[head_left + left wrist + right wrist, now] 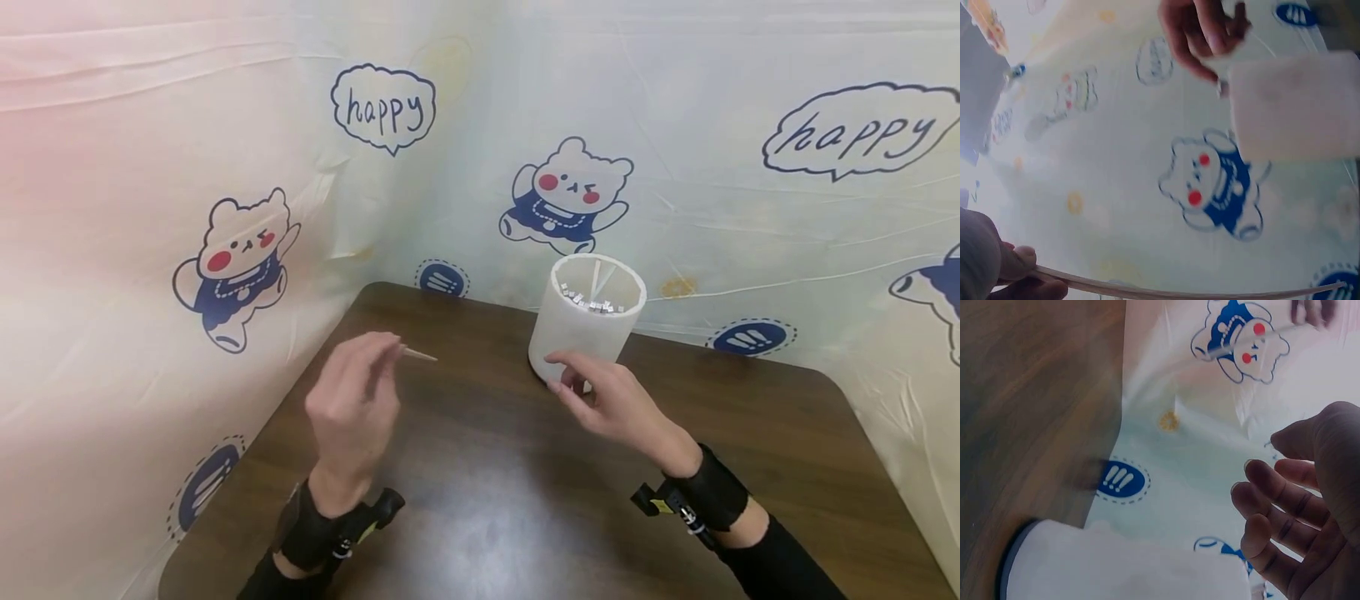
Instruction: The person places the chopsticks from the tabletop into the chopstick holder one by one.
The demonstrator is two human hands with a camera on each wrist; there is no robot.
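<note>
My left hand [354, 400], over the left side of the table, pinches a thin, pale wooden chopstick [420, 354] between thumb and fingertips. Its long, tapering length points right in the left wrist view. My right hand [618, 400] hovers just in front of a white cylindrical bin [581, 333], its fingers loosely bent with nothing between them. The bin stands upright and holds two pale sticks [598, 279] leaning against its inner wall, along with several small, light square pieces [592, 305] bunched near the front rim. Their lower parts are hidden inside the bin.
A dark brown wooden table [480, 483] with rounded corners lies under both hands. A pale cloth printed with bears [566, 196] hangs around its back and sides. Each wrist wears a black strap [705, 487] with a small camera.
</note>
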